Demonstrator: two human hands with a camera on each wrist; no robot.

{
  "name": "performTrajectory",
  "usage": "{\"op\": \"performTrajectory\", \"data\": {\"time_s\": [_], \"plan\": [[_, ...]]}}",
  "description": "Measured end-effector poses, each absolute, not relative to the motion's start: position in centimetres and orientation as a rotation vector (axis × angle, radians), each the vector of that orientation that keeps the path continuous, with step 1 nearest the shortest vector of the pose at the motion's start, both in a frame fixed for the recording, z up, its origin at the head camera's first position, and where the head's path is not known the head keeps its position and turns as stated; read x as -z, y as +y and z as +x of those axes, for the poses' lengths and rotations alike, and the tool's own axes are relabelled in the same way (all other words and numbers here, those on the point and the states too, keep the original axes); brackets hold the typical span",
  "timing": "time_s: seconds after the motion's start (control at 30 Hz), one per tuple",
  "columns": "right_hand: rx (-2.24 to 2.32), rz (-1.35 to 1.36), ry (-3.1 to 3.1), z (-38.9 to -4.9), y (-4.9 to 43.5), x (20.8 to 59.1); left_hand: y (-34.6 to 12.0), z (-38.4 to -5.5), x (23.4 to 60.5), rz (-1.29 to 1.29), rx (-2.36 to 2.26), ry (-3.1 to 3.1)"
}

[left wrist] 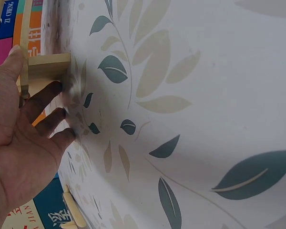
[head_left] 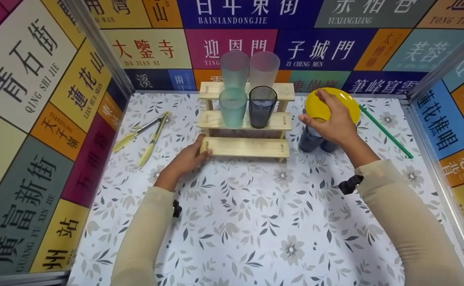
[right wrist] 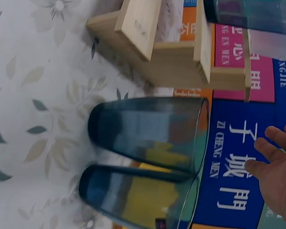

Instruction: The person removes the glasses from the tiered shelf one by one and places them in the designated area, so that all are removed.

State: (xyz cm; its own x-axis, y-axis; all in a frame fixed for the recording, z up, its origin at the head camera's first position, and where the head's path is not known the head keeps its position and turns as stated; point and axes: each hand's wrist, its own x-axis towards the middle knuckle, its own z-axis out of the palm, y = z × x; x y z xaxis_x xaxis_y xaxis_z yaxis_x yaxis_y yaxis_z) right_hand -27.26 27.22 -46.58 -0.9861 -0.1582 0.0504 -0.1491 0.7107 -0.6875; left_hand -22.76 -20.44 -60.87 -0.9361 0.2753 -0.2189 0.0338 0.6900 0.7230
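Note:
My left hand (head_left: pixel 188 157) grips the left end of the lowest step of a three-step wooden rack (head_left: pixel 246 147), thumb and fingers around its edge. In the left wrist view, that hand (left wrist: pixel 28 133) has its fingertips at the end of the step (left wrist: pixel 50 67). My right hand (head_left: pixel 333 121) is held over two dark blue tumblers (head_left: pixel 310 139) standing side by side right of the rack. Seen from the right wrist, its loosely spread fingers (right wrist: pixel 271 148) are apart from the tumblers' rims. A teal tumbler (head_left: pixel 233 108) and a dark grey tumbler (head_left: pixel 262 109) stand on the middle step.
Two frosted clear tumblers (head_left: pixel 264 67) stand on the top step. A yellow plate (head_left: pixel 341 97) lies behind the blue tumblers, with a green stick (head_left: pixel 387 131) to its right. Tongs (head_left: pixel 154 137) lie spread at the left. Printed panels (head_left: pixel 236 39) enclose the floral-covered table (head_left: pixel 256 222).

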Motion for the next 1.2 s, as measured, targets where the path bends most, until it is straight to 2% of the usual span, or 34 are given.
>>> {"op": "performTrajectory", "data": {"time_s": [0.63, 1.2], "plan": [[1.338, -0.552, 2.845, -28.3, 20.6, 46.4, -20.4, -22.8, 61.0, 0.224, -1.062, 2.597], [1.371, -0.495, 2.805, -28.8, 16.6, 47.2, -20.5, -22.7, 61.0, 0.221, -1.074, 2.593]]}}
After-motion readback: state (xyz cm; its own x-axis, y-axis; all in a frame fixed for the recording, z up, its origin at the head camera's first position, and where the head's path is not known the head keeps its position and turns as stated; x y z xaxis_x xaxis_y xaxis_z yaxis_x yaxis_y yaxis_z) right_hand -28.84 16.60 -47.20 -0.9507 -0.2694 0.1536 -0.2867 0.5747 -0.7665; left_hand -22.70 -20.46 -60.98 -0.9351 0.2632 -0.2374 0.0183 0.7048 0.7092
